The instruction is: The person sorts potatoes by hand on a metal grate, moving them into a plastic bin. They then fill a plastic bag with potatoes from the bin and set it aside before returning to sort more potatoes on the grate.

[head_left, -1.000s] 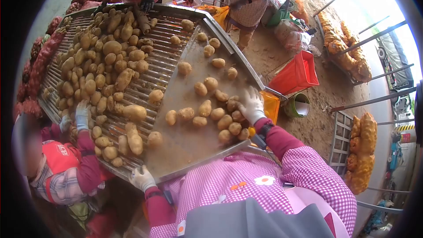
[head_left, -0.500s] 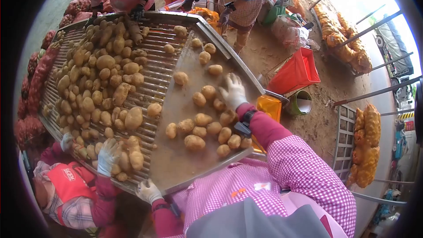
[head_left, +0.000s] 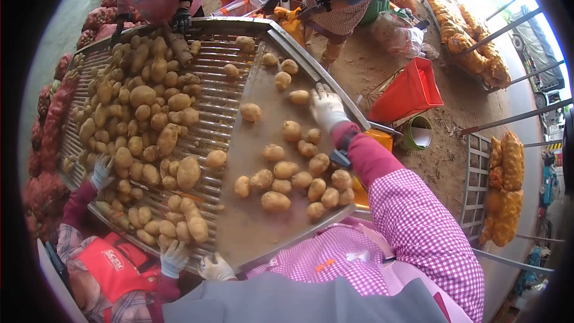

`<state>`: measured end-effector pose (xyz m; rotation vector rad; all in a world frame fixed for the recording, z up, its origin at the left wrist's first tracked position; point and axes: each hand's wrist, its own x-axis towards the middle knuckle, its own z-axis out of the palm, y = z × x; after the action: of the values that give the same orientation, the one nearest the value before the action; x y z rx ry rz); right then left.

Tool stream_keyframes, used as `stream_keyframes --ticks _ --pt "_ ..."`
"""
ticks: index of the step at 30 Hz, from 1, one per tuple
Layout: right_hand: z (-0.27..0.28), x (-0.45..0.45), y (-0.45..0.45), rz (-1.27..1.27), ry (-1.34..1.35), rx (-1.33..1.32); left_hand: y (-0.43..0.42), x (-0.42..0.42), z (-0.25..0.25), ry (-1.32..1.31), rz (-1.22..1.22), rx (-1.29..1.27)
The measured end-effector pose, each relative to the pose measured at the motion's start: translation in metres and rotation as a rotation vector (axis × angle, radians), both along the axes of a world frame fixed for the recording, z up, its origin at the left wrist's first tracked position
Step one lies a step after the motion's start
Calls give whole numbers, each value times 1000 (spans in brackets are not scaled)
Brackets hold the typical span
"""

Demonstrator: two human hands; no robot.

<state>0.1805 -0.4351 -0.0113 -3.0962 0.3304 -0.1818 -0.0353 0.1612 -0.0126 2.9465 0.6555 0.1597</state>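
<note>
My right hand [head_left: 329,107], in a white glove, reaches over the bare metal end [head_left: 254,143] of the sorting table. Its fingers are spread and point away from me. A potato [head_left: 299,97] lies just left of the fingertips. Several more potatoes [head_left: 286,170] lie in a loose group between that hand and my body. My left hand [head_left: 216,268], also gloved, curls over the table's near rim [head_left: 263,259] and holds no potato.
A large potato heap [head_left: 143,104] covers the slatted part. At lower left a co-worker's gloved hands [head_left: 101,172] are among potatoes and by the rim. Two other people stand across the table. A red basket [head_left: 406,93] and green bucket [head_left: 415,133] stand to the right.
My right hand has shifted slightly towards the far rim, beside the single potato. Several potatoes have rolled nearer to me. The co-worker's hands at lower left have moved along the heap and down to the rim.
</note>
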Motion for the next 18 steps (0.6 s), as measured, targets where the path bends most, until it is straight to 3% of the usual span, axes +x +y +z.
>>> stream_keyframes --ticks 2,6,9,13,16,18 --pt "-13 11 -13 3 199 -22 18 -4 -21 -23 20 -10" --pt "-13 -6 -1 -71 256 -54 35 -14 -51 -53 33 -62" --pt "-22 -34 6 -152 188 -53 -3 4 12 62 -58 35" --pt "-39 -84 3 -164 75 -49 -9 4 18 33 -77 58" --pt "-21 -116 4 -140 12 48 -7 3 16 31 -86 93" --pt "-13 -135 7 -238 -255 218 -4 3 12 31 -95 78"
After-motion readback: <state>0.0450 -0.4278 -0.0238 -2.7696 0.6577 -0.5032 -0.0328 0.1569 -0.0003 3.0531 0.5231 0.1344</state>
